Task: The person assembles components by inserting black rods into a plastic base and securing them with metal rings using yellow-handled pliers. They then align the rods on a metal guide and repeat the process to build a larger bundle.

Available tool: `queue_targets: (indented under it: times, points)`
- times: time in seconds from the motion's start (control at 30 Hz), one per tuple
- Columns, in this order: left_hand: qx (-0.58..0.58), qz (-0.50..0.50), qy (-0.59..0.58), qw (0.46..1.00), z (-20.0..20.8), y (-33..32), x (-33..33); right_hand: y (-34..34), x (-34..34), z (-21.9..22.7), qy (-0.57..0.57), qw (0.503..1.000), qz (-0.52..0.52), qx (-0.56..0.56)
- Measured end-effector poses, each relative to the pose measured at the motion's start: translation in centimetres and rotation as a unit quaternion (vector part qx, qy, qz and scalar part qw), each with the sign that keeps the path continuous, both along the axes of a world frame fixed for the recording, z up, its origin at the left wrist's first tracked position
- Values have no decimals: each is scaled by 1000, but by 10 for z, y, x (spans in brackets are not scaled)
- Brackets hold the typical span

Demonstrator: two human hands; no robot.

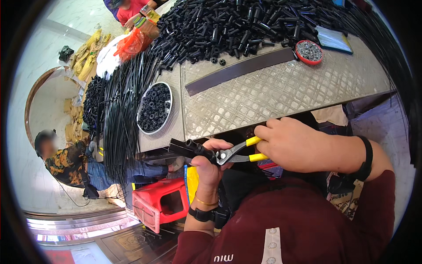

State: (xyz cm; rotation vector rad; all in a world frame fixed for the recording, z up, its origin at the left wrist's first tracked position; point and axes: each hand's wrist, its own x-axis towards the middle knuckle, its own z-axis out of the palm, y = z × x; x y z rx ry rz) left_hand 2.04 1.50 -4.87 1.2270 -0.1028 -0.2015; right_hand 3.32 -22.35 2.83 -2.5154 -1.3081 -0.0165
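Observation:
Just in front of the table's near edge, my left hand point(206, 170) is closed round a small bunch of black plastic tubes point(183, 148), which point to the left. My right hand point(288, 143) grips end-cutting pliers point(252, 157) with yellow handles. Their metal jaws meet the right end of the bunch, close by my left fingers. The two handles stand apart, and what exactly lies between the jaws is too small to make out.
On the patterned table point(250, 99) lie a heap of black tubular parts point(220, 26), a dark flat bar point(241, 71), a red bowl of small metal pieces point(309, 52), a white bowl of black rings point(154, 108) and long black strips point(121, 114). A red stool point(167, 202) and a seated person point(66, 163) are left.

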Motion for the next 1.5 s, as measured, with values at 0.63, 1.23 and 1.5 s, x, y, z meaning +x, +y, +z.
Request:
queue_targets:
  times: [0.63, 1.23, 1.5]
  points:
    - [-2, 9, -67, 998, -4, -3, 6, 14, -10, -39, 593, 783, -54, 183]
    - [18, 70, -71, 995, -5, -12, 3, 19, -15, -50, 457, 870, -45, 179]
    - [-31, 89, -88, 992, -8, -11, 3, 23, -10, -54, 501, 846, -31, 181]
